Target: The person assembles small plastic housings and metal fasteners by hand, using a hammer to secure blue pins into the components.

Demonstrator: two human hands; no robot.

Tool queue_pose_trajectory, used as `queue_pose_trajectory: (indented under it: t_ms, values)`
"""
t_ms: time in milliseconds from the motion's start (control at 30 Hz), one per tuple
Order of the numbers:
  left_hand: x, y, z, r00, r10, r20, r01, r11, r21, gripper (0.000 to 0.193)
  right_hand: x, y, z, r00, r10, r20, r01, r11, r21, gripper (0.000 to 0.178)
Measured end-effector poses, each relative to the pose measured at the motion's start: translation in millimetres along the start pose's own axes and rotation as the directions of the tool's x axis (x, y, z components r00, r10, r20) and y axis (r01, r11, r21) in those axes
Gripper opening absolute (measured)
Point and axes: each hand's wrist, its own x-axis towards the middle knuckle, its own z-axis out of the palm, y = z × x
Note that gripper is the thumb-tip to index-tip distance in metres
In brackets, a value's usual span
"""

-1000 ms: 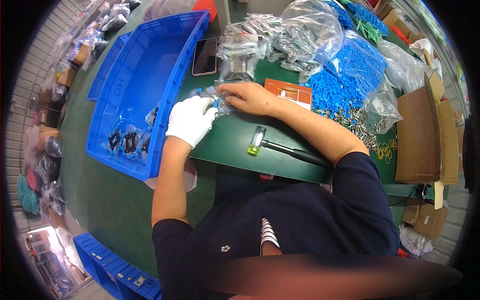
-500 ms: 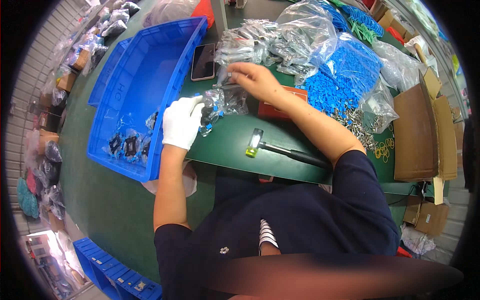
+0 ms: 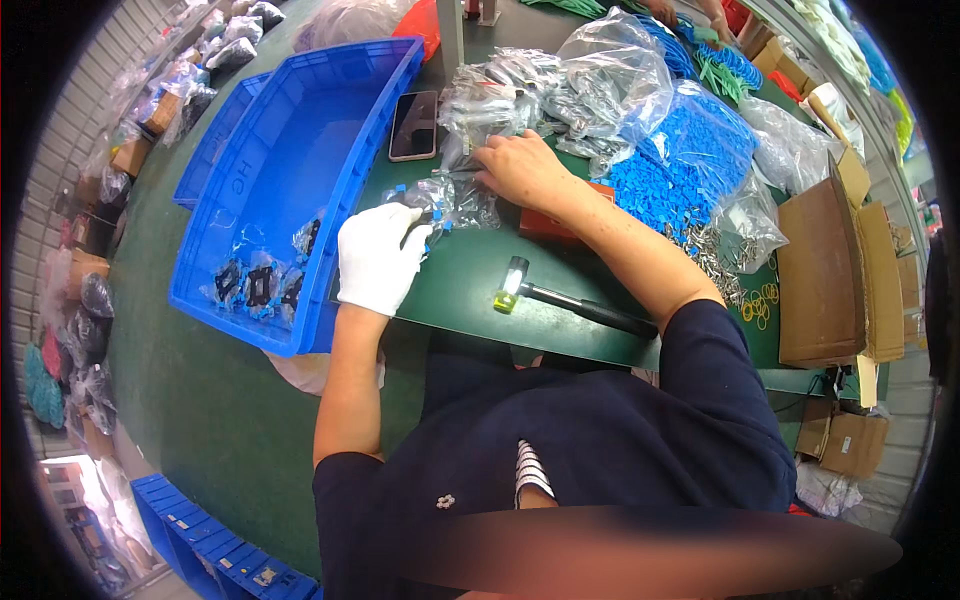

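On the green table's near left side lies a clear plastic bag [image 3: 468, 203] with small blue parts and dark pieces in it. My left hand [image 3: 380, 258], in a white glove, is closed on the bag's left end, thumb and fingers around the plastic. My bare right hand [image 3: 528, 175] reaches in from the right with bent fingers closed at the bag's far edge; its fingertips are partly hidden. Just beyond it is a pile of clear packets with metal parts [image 3: 500, 90]. Under my right wrist sits a red box [image 3: 548, 226].
A blue bin [image 3: 300, 130] with bagged black parts [image 3: 260, 287] stands left. A phone [image 3: 413, 126] lies beside it. Nearer me is a hammer [image 3: 560, 298]. To the right are blue clips [image 3: 680, 160], metal pins [image 3: 715, 262], rubber bands [image 3: 760, 306] and a carton [image 3: 825, 270]. Another person's hands show at the far edge.
My right hand has come down and slightly nearer to the bag, its fingers more bent. My left hand has shifted a little right and nearer me. Another person's hands have appeared at the far edge.
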Motion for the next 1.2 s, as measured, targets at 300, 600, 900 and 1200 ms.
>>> queue_pose_trajectory:
  t_ms: [300, 600, 900, 1200]
  values:
    - [-10.3, 21.2, -7.2, 0.977, 0.006, -0.212, -0.06, 0.967, -0.247, 0.013, -2.8, 6.0, 7.0, 0.994, -0.096, 0.049, 0.094, 0.995, 0.043, 0.021]
    - [-28.1, 30.0, 8.3, 0.968, -0.001, -0.252, -0.076, 0.952, -0.296, 0.013, -3.0, 14.7, 2.8, 0.996, -0.083, -0.043, 0.088, 0.987, 0.131, 0.017]
    - [-22.3, 41.5, 28.8, 0.964, 0.014, -0.265, -0.091, 0.954, -0.284, 0.018, -4.7, 29.8, 2.0, 0.988, 0.128, -0.088, -0.017, 0.651, 0.759, 0.023]
    - [39.4, 14.1, 30.5, 0.993, 0.063, 0.099, -0.074, 0.991, 0.115, 0.025, -8.4, 36.8, 7.3, 0.984, 0.176, -0.033, -0.083, 0.61, 0.788, 0.023]
